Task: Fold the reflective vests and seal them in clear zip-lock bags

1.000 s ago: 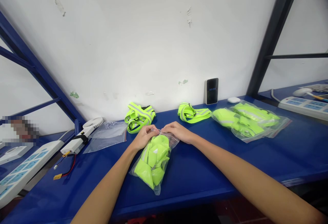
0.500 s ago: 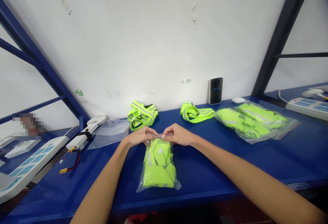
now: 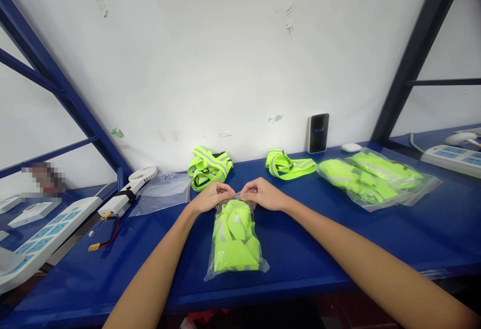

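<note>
Head view: your left hand (image 3: 212, 197) and right hand (image 3: 267, 193) pinch the top of a clear plastic bag (image 3: 237, 236) between closed fingers; packed with neon-yellow reflective straps (image 3: 235, 256), it lies near the desk's (image 3: 308, 249) front edge. Loose strap bundles (image 3: 211, 168) sit along the desk's back edge, filled bags (image 3: 370, 176) at its right.
</note>
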### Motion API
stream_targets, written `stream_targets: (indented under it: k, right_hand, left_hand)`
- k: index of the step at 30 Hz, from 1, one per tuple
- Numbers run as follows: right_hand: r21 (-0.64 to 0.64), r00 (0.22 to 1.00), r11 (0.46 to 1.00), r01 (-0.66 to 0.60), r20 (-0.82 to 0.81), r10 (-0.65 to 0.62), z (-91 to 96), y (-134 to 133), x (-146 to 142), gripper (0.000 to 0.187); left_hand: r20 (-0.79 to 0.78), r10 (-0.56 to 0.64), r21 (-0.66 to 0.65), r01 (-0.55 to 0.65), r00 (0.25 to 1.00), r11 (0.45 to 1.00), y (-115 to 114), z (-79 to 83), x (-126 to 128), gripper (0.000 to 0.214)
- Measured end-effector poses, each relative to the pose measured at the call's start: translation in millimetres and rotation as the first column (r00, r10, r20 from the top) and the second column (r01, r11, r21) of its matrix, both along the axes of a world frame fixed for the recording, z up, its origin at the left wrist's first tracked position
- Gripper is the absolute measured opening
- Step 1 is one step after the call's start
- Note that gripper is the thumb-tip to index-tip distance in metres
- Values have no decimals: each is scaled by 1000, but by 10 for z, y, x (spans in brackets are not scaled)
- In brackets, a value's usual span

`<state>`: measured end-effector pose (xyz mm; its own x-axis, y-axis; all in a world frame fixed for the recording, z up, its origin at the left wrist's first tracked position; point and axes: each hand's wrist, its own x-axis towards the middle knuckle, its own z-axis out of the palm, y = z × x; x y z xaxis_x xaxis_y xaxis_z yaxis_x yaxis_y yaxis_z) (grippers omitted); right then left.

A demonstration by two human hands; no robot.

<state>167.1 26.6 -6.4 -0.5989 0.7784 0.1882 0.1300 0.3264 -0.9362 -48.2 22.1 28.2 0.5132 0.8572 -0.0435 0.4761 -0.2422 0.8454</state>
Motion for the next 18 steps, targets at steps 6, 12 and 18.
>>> stream_targets:
  k: [6,12,18]
  right_hand:
    - [-77,998,995,58,-15,-59,-8,22,-26,22]
    - [-125,999,992,24,-31,-28,43,16,-12,20]
    - [-148,999,989,3,-40,-9,32,20,-13,19]
  left_hand:
    - [-17,-31,-42,30,999,999,29,-28,-32,36]
    - [52,-16,-14,17,999,1000,24,-37,-10,32]
    - [98,-11,-30,14,995,999,25,-59,-7,28]
